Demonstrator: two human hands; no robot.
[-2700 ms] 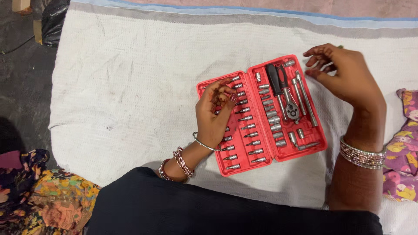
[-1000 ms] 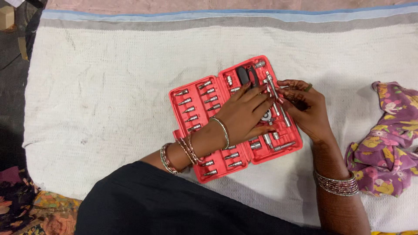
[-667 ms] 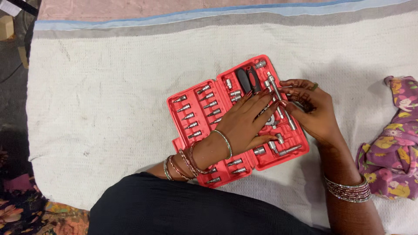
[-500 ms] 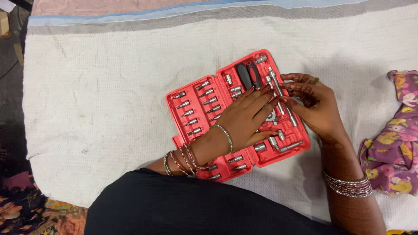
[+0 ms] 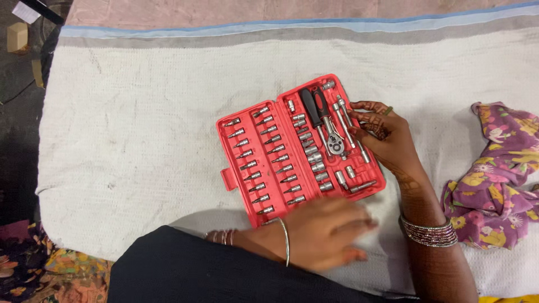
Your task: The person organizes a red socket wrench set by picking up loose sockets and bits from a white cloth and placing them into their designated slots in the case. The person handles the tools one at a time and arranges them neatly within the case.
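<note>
An open red tool case (image 5: 227, 178) lies on a white towel (image 5: 140, 140). Its left half holds rows of small bits (image 5: 264, 160). In its right half are sockets (image 5: 312, 152), a ratchet (image 5: 321, 120) with a black and red handle, and long extension bars (image 5: 349, 126). My right hand (image 5: 387, 140) sits at the case's right edge, its fingertips resting on the extension bars. Blurred by motion, my left hand (image 5: 328, 233) is flat on the towel just below the case, fingers spread, holding nothing.
A purple floral cloth (image 5: 494, 174) lies bunched on the towel at the right. My black garment (image 5: 213, 275) fills the bottom edge. Dark floor with a small box (image 5: 18, 36) lies beyond the towel's left side. Patterned fabric (image 5: 56, 269) sits at bottom left.
My left hand has lifted off the case's right half and drawn back to the towel below it, uncovering the ratchet and sockets. My right hand stays at the extension bars.
</note>
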